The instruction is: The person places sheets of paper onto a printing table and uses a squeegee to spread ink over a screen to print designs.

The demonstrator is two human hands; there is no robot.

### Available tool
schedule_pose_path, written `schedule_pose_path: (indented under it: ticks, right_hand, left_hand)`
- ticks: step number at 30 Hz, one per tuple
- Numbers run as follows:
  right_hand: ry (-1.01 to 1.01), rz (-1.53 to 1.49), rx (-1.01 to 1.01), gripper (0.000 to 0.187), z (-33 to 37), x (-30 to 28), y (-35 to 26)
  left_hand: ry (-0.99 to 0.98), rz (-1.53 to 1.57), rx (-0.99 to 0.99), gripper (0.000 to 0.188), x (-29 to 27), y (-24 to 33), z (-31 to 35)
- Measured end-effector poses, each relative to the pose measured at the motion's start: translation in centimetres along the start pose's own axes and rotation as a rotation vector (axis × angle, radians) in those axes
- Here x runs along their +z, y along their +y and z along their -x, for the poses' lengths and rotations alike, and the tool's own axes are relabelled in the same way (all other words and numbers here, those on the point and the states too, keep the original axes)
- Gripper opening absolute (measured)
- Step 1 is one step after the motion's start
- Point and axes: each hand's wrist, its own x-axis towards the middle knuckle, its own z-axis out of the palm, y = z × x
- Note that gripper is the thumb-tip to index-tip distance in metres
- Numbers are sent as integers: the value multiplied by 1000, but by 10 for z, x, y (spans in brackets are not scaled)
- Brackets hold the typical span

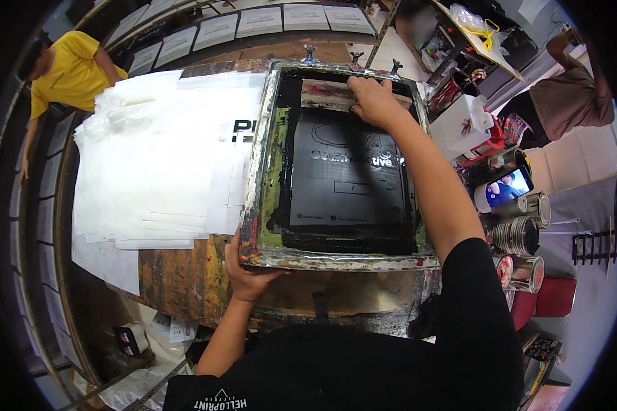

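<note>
- Screen frame (pixel 343 262), paint-crusted and rectangular, lies near the right edge of the surface (pixel 178 277); winged clamps (pixel 356 61) apparently anchor its far side.
- Left hand (pixel 248 279) cups its near-left corner, seemingly steadying it.
- Right hand (pixel 377 101), fingers curled, grips the stained wooden squeegee (pixel 323 92).
- Smooth white sheets (pixel 151 168) lie toward the left edge.

The right arm (pixel 440 181) reached forward and inward, well extended, so that the right hand (pixel 377 101) lay toward the far edge of the worktop (pixel 185 277), back uppermost, fingers curled in a grip. The left forearm (pixel 225 339) rose from below, and the left hand (pixel 249 275) clasped nearer the near edge, its digits spread and partly hidden.
</note>
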Motion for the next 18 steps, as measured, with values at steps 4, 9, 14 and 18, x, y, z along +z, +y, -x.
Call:
schedule_pose_path:
  ticks: [4,9,14,18]
  right_hand:
    - [68,-43,-34,45,6,3,2]
    - [107,-72,-35,36,24,3,-10]
    - [143,-330,-16,33,82,-43,-52]
    - [-53,-372,-51,49,193,-89,-115]
  left_hand:
    - [3,29,-2,131,2,-1,0]
    - [-11,58,-50,133,1,-2,0]
    - [-19,26,-61,132,-11,-4,1]
    - [-16,49,-48,134,-16,-8,0]
